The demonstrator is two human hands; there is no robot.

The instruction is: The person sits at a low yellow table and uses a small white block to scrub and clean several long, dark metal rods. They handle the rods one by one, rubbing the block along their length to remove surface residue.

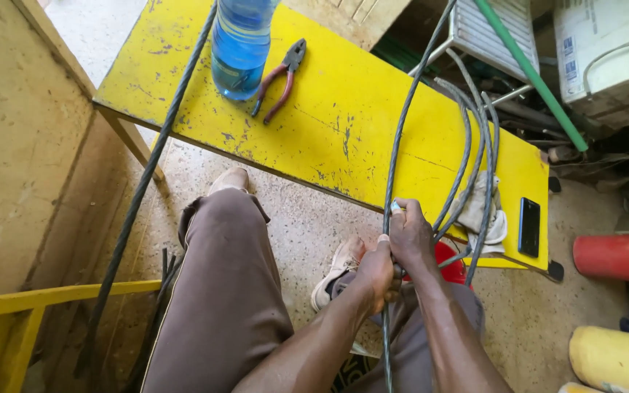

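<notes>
Steel cable (394, 145) runs up across the yellow worktop (343, 124); my left grip (375, 273) and right grip (410, 234) clench it together, just below the worktop's edge, steadying it. Pliers (279, 78) lie on the worktop beside a blue bottle (240, 44), within reach.

1. The steel cable (399, 138) is grey and made of twisted strands. It runs from the gripped spot near the middle of the view up toward 12 o'clock, over the yellow bench.
2. Below the grip it hangs straight down toward 6 o'clock, between the knees.
3. At 2 o'clock, more turns of the same cable form loose loops (479, 145) lying on the bench.
</notes>
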